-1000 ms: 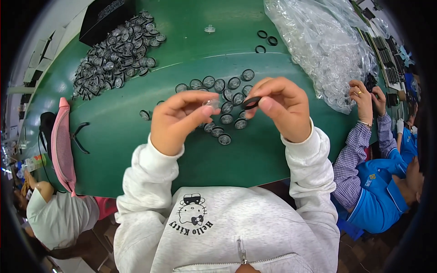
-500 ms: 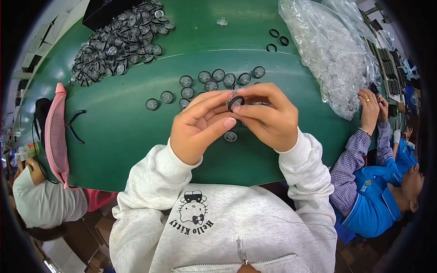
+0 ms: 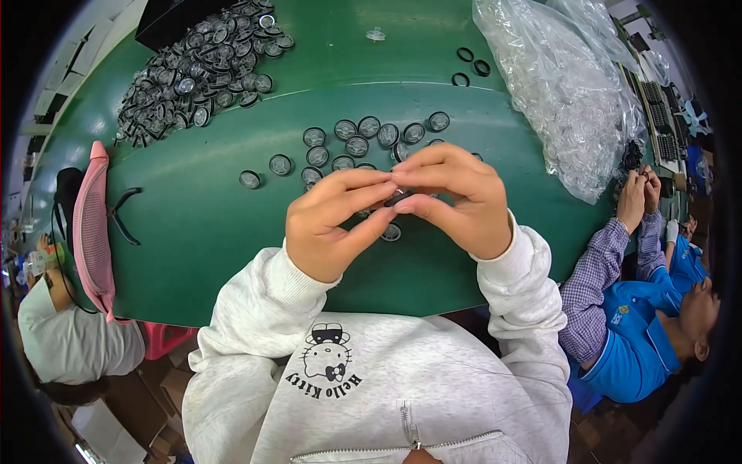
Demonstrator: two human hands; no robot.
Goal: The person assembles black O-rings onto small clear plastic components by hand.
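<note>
Between my fingertips is a small clear plastic wheel with a black ring (image 3: 397,199), tilted nearly edge-on and mostly covered by the fingers. My left hand (image 3: 332,220) pinches it from the left with thumb and fingers. From the other side my right hand (image 3: 460,197) grips it the same way, the two sets of fingertips almost meeting. Several finished-looking clear wheels with black rims (image 3: 357,145) lie on the green table just beyond my hands. One more wheel (image 3: 391,231) lies below my fingers, and another (image 3: 250,179) sits farther left.
A big heap of black-rimmed wheels (image 3: 205,69) covers the far left. Loose black rings (image 3: 481,68) and a clear part (image 3: 376,35) lie at the far side. A bag of clear parts (image 3: 576,100) is at right, pliers (image 3: 122,216) and a pink pouch (image 3: 94,232) at left. People sit on both sides.
The wheel has turned from showing its face to nearly edge-on, and my fingers have closed around it from both sides. The co-worker's hands at right have shifted slightly.
</note>
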